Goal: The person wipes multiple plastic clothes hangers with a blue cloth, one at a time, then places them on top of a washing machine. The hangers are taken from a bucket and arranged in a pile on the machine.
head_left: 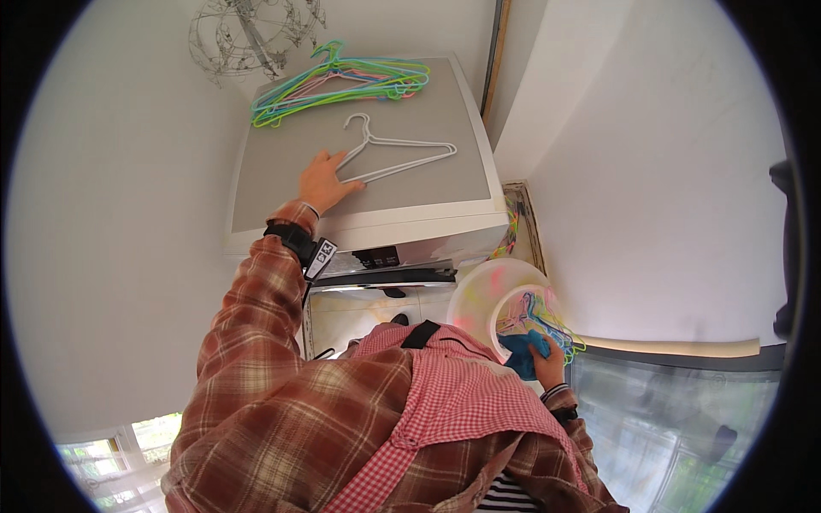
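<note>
My left hand [326, 182] rests at the left end of some white clothes hangers [410, 142], which lie on the grey top of a white appliance [423, 186]; whether its fingers grip them I cannot tell. Behind them lies a pile of green, blue and pink hangers [340, 86]. Low on the right, my right hand [548, 362] holds a blue cloth [523, 353] over the opening of a round whitish container [471, 298]. More coloured hangers [542, 317] stick out of that opening, close to the cloth.
A wire-frame ornament [256, 38] stands behind the appliance at the upper left. White walls [648, 192] rise on both sides. Colourful items [511, 227] are in the gap right of the appliance. A glass pane [654, 423] is at the lower right.
</note>
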The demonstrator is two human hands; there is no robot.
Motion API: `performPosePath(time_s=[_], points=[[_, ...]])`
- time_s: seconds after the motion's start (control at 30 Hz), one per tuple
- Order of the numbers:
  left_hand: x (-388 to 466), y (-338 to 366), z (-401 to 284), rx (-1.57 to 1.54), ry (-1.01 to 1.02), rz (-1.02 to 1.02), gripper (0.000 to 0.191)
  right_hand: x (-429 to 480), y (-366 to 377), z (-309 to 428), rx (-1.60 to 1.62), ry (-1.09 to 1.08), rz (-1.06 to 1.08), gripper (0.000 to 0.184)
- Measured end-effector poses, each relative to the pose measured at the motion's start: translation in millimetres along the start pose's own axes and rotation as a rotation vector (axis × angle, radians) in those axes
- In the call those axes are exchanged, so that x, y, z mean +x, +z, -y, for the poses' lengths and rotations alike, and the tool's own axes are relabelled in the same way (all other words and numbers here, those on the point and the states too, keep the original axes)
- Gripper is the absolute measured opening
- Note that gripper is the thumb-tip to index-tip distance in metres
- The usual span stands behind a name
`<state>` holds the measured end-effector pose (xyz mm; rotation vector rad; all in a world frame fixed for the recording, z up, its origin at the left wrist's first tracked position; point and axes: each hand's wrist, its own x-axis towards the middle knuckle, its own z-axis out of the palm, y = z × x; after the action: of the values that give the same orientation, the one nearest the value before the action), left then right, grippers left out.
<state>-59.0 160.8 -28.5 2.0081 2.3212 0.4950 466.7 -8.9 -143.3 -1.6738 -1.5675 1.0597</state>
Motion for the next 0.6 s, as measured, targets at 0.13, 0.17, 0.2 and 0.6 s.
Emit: performPosePath(time_s=[0.13,0.17,0.2,0.6], points=[[1.4,7.2,12.1,-0.018,0.014,0.031,0.073,-5.3,6.9,-4.4,-0.010,0.021,-0.054,0.026],[1.6,9.7,15.0,-0.050,0.026,0.026,0.074,-5.3,9.7,-10.5,-0.043,0.048,-0.061,0.027],[1.3,12.3,16.8,-0.013,0.033,-0.039,0.072,-4.8,12.7,-17.7,-0.019,0.004,-0.057,0.027],[-28.7,15.6,-170.3,-0.330,0.883,0.079,0.048,-26.5,41.6,-66.1,-0.132,0.469,0.063,0.037]])
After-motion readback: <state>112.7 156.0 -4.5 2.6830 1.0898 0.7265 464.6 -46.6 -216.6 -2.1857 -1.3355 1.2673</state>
